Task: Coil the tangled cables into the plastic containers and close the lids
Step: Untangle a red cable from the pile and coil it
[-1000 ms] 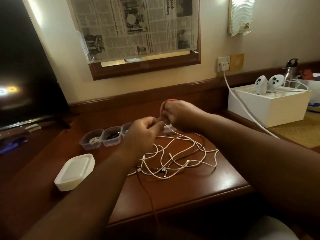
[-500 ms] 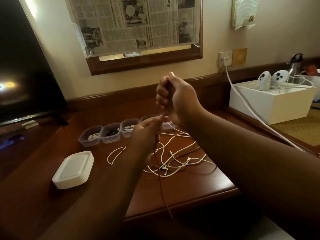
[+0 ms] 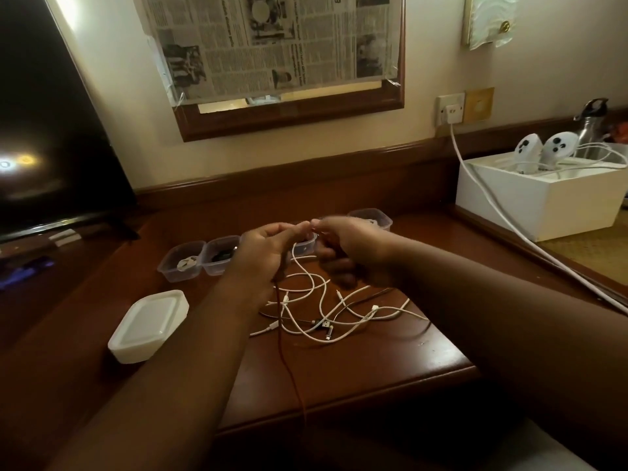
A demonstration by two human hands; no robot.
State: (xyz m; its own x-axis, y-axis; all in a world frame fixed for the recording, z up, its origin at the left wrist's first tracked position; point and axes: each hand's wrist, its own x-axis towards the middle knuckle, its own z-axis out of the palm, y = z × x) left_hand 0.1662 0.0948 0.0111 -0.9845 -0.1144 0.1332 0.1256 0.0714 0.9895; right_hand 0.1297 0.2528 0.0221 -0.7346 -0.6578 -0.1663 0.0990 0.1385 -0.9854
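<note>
Both hands meet above the worktop (image 3: 390,362): the left hand (image 3: 268,253) pinches the dark red cable (image 3: 289,365), which trails down over the edge; the right hand (image 3: 350,253) has fingers curled, its hold blurred. White cables (image 3: 339,317) lie tangled just below.

containers (image 3: 210,254) behind cables (image 3: 326,311)

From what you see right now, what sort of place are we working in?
Probably a hotel room or bedroom desk nook: a built-in wooden desk with a dark TV at left, a wood-framed mirror covered with newspaper, and a wall socket above the desk.
</note>
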